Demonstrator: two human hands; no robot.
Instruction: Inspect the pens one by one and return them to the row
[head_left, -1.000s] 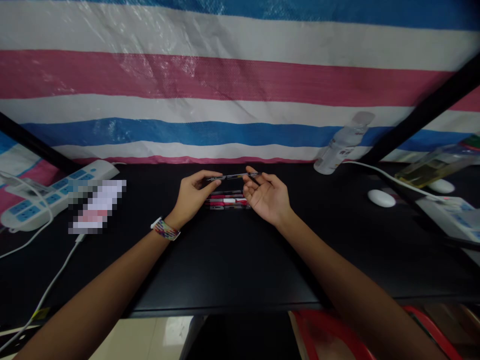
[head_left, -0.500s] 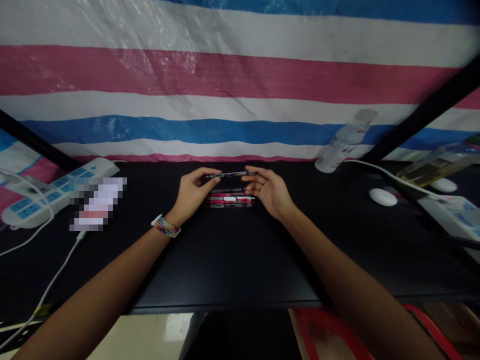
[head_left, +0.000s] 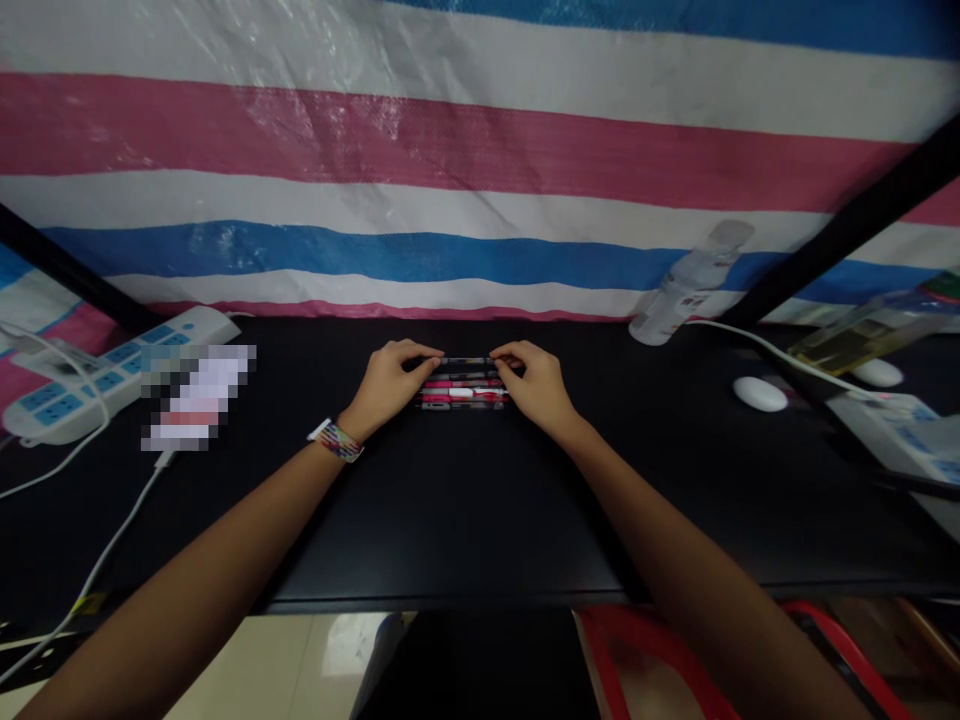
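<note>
A dark pen (head_left: 466, 361) lies crosswise at the far side of a row of several pens on the black tabletop. My left hand (head_left: 394, 382) pinches its left end between thumb and fingers. At the other end, the fingers and thumb of my right hand (head_left: 536, 385) close on the same pen. Just nearer to me lie pens with pink parts and a red-and-white pen (head_left: 463, 393), side by side and roughly parallel. A grey, clear-barrelled pen (head_left: 459, 406) forms the near side of the row. My fingertips hide the ends of the far pens.
To the left are a white power strip (head_left: 124, 370) and a blurred-out phone-like object (head_left: 199, 400) on a cable. A clear bottle (head_left: 686, 290), a white rounded object (head_left: 760, 394) and a bottle of yellowish liquid (head_left: 862, 335) stand or lie right. A striped sheet (head_left: 480, 150) hangs behind.
Both hands have lowered the dark pen toward me, from above the table to the far side of the row. My right fingers have closed in from a looser spread.
</note>
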